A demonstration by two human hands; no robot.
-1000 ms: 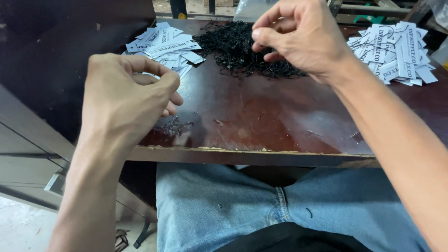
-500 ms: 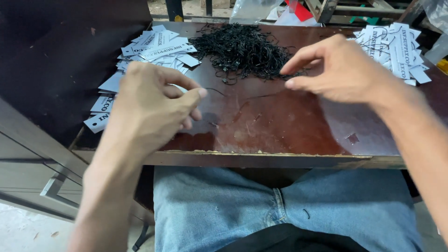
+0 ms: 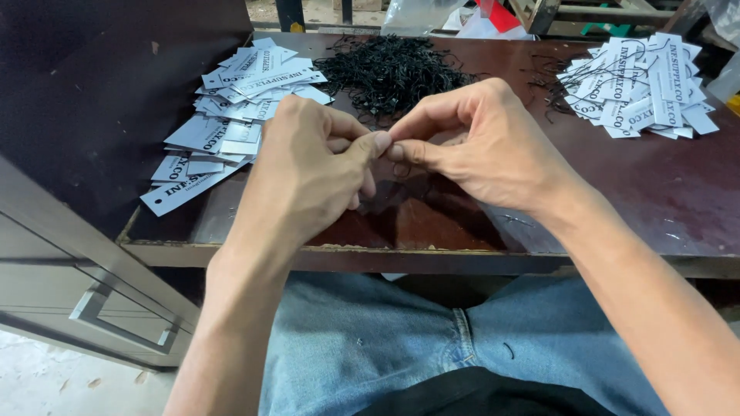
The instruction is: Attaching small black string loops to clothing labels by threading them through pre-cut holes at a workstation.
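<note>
Right, head view only. No bins or trays on the table (image 3: 640, 208); everything lies loose on the dark reddish-brown top. I count three heaps: a fan of white paper tags (image 3: 231, 115) at the far left, some sliding toward the table's left edge; a tangled pile of thin black string loops (image 3: 393, 69) at the far middle; a second stack of white tags (image 3: 644, 88) at the far right, with black strings already running through and over them.

My left hand (image 3: 308, 177) and right hand (image 3: 486, 146) meet over the middle of the table, just in front of the black pile. Thumb and forefinger tips of both are pressed together at one spot, tip to tip. Left fingers curled in, pinching; right fingers likewise closed to a pinch, other fingers folded loosely behind. Whatever sits between the tips is too small and hidden to make out; I can't tell if it is a string or a tag. A faint dark strand shows just below the right thumb, unclear.

Below the table edge: blue jeans (image 3: 401, 347), one stray black thread on the right thigh. Grey drawer front with metal handle (image 3: 116, 323) lower left.
</note>
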